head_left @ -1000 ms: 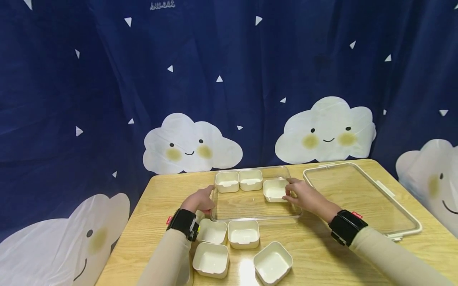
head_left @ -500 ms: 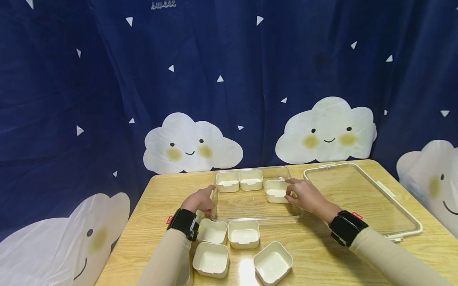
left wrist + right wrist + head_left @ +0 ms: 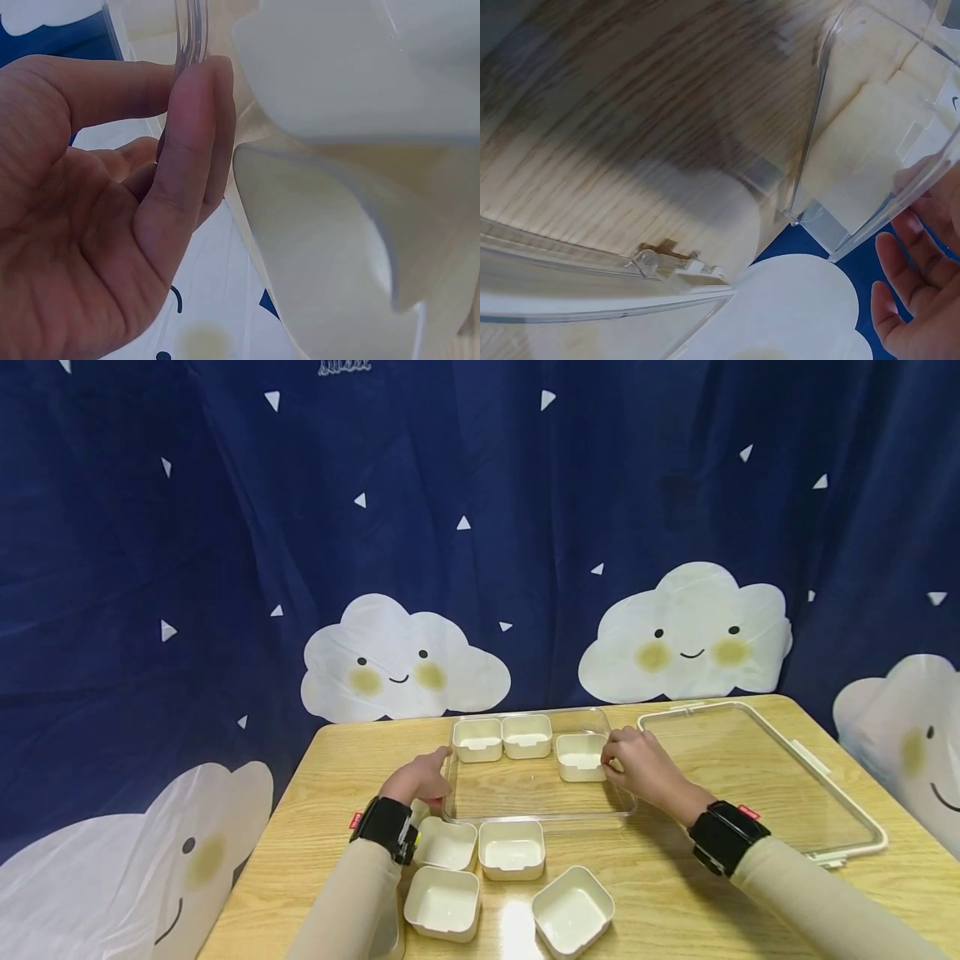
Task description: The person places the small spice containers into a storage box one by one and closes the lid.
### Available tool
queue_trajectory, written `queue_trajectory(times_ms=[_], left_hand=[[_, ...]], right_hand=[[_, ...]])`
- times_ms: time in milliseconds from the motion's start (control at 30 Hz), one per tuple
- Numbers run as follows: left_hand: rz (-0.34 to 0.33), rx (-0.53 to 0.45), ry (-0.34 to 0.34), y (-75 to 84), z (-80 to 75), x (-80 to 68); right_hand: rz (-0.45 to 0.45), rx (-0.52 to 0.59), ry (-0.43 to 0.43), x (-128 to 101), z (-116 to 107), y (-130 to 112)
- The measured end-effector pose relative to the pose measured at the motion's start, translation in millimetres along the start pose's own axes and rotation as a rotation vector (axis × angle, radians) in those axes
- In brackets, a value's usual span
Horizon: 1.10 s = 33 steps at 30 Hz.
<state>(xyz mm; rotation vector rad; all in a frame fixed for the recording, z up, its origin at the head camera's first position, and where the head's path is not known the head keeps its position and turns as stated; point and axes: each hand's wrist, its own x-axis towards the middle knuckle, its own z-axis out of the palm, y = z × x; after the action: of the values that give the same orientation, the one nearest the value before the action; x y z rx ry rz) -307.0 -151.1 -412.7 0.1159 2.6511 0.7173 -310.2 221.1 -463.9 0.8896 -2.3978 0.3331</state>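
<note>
In clear tray (image 3: 536, 793) | right hand (image 3: 637, 766) grips third cup (image 3: 580, 757) | left hand (image 3: 416, 780) holds rim

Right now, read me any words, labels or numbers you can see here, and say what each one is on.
White script on the dark blue curtain, top edge of the head view: cut off, unreadable.
Red tag on the left wristband: too small to read.
Red tag on the right wristband: too small to read.
White cups and clear tray: no text visible.
</note>
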Motion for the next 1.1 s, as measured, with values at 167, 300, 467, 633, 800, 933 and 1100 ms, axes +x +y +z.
queue_trajectory(times_ms=[167,300,467,633,800,933,1100], left_hand=[[-0.009,-0.006,-0.001,0.1,-0.5,-0.9],[-0.024,-0.029,-0.003,1.0,-0.6,-1.5],[-0.028,-0.041,-0.002,0.6,0.5,-0.5],[-0.027,-0.042,-0.001,0.3,1.2,-0.3],[-0.025,-0.044,-0.003,1.2,-0.1,-1.8],[-0.013,-0.04,0.0,0.1,-0.4,-1.3],[-0.012,-0.05,0.001,-2.1,0.7,0.9]], right_hand=[[0.01,-0.016,-0.028,6.4,1.2,0.5],[0.004,-0.017,-0.029,12.4,1.5,1.8],[-0.003,-0.015,-0.044,16.3,4.8,7.2],[-0.004,-0.031,-0.057,19.2,7.2,12.6],[-0.002,-0.043,-0.058,23.6,7.4,13.8],[0.017,-0.053,-0.081,26.8,9.4,15.9],[0.027,-0.07,-0.082,29.9,11.3,18.2]])
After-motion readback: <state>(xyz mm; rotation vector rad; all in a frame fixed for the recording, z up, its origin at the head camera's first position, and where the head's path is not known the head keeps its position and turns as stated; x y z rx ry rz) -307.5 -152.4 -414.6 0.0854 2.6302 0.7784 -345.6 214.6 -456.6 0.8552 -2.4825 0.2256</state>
